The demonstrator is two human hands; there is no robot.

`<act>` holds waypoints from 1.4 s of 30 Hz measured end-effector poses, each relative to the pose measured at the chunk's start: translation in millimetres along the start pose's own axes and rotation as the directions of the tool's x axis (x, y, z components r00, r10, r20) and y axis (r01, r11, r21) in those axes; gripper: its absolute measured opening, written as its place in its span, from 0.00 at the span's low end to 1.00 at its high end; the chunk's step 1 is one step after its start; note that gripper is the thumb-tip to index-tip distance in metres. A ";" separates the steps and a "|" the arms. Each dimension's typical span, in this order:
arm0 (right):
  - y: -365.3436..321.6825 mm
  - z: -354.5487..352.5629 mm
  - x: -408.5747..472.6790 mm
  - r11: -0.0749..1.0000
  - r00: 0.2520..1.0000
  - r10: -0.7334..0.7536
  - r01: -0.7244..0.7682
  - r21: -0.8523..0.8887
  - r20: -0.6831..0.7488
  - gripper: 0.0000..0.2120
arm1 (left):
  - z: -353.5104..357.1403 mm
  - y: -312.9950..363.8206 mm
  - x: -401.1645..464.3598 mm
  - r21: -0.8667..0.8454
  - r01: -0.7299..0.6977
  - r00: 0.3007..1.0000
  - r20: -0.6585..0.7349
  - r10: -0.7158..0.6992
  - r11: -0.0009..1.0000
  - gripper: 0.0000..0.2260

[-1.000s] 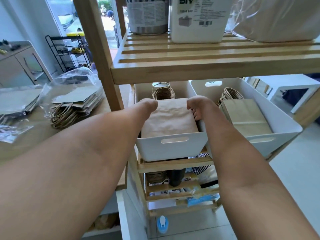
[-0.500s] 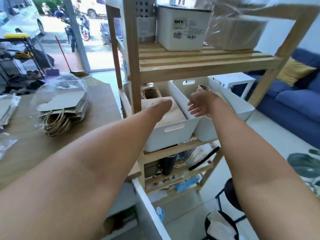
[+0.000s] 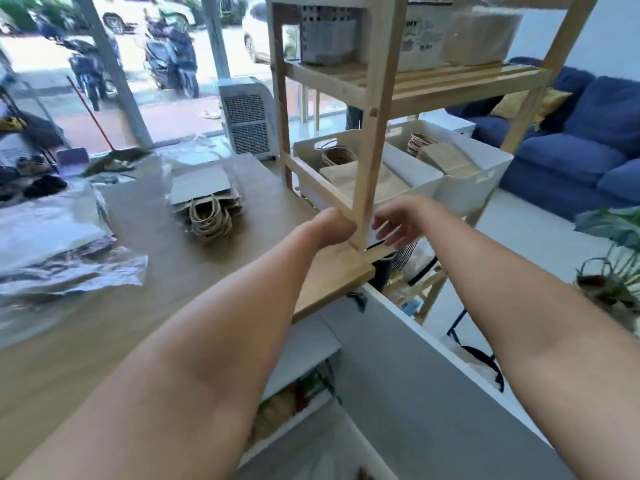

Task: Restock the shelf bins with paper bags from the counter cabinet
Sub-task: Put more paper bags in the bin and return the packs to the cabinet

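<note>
2 hands empty: left hand [image 3: 334, 226] fingers hidden, right hand [image 3: 398, 225] fingers spread.

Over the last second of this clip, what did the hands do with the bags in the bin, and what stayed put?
Both hands let go of the paper bags in the left bin and drew back to the shelf's front edge: left hand loosely curled, right hand open. Both are empty. The bags, the right bin and the bag bundle on the counter stayed put.
</note>
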State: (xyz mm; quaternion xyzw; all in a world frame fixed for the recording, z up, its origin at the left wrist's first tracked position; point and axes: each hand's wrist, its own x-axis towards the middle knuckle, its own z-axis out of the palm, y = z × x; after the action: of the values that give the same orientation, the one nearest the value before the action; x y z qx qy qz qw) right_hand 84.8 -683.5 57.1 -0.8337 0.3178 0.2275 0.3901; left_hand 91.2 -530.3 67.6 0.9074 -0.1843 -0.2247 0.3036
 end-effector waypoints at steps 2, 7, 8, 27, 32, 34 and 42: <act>-18.6 21.8 -5.7 0.999 0.999 -0.012 0.013 -0.039 0.037 0.07 | -16.8 -35.5 -5.1 0.035 0.073 0.997 -0.033 -0.072 0.997 0.18; -77.3 63.3 -7.3 0.991 0.990 -0.095 0.103 -0.079 0.101 0.08 | -72.0 -109.5 -24.4 0.062 0.204 0.975 -0.099 -0.198 0.977 0.19; -91.1 72.0 -6.0 0.989 0.987 -0.115 0.124 -0.075 0.107 0.07 | -82.5 -127.8 -24.0 0.049 0.234 0.967 -0.116 -0.227 0.971 0.20; -271.1 104.7 138.1 0.868 0.984 -0.129 0.051 0.495 0.125 0.46 | -218.2 -272.1 68.8 -0.765 0.321 0.751 -0.153 -0.642 0.558 0.33; -286.9 95.0 163.9 0.857 0.931 -0.215 0.036 0.514 0.294 0.54 | -225.1 -276.2 112.5 -0.872 0.260 0.746 -0.092 -0.660 0.415 0.35; -290.3 91.1 175.1 0.861 0.920 -0.228 0.037 0.507 0.320 0.54 | -226.4 -276.2 128.5 -0.882 0.263 0.756 -0.064 -0.652 0.391 0.33; -299.6 97.1 182.9 0.900 0.847 -0.286 0.076 0.429 0.449 0.59 | -218.2 -281.5 156.1 -0.803 0.295 0.730 -0.161 -0.665 0.518 0.39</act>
State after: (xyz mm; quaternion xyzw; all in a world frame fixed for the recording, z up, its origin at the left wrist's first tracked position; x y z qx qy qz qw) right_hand 410.9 -522.8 36.5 -0.6763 0.1629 0.3284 0.6389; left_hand 390.1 -291.1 -1.1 0.7456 0.2643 -0.1387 0.5958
